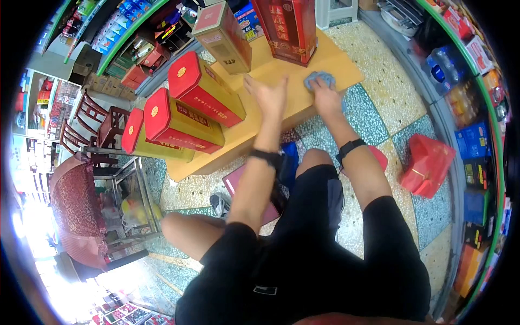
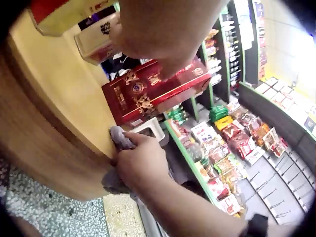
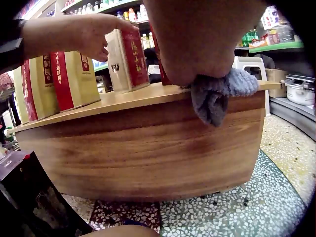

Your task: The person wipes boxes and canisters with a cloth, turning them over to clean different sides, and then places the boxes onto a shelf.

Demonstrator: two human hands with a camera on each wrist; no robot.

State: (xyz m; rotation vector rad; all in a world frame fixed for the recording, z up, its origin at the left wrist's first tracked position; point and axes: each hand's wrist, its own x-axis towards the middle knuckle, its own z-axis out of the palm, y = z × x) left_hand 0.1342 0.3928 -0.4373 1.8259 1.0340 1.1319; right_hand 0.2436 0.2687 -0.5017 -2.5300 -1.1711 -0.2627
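My right hand grips a blue-grey cloth on the wooden table, near its right end. Part of the cloth hangs over the front edge in the right wrist view. Beside it, toward the back, a tall dark red box with gold lettering stands upright. My left hand hovers over the middle of the tabletop, fingers apart and holding nothing. A beige and red box stands just behind that hand. Three yellow boxes with red lids, the largest-looking one nearest the hand, line the left part.
A red bag lies on the tiled floor to the right. Shelves of packaged goods run along the right side. On the left are wooden chairs and a metal-framed stand. A dark maroon box sits below the table front.
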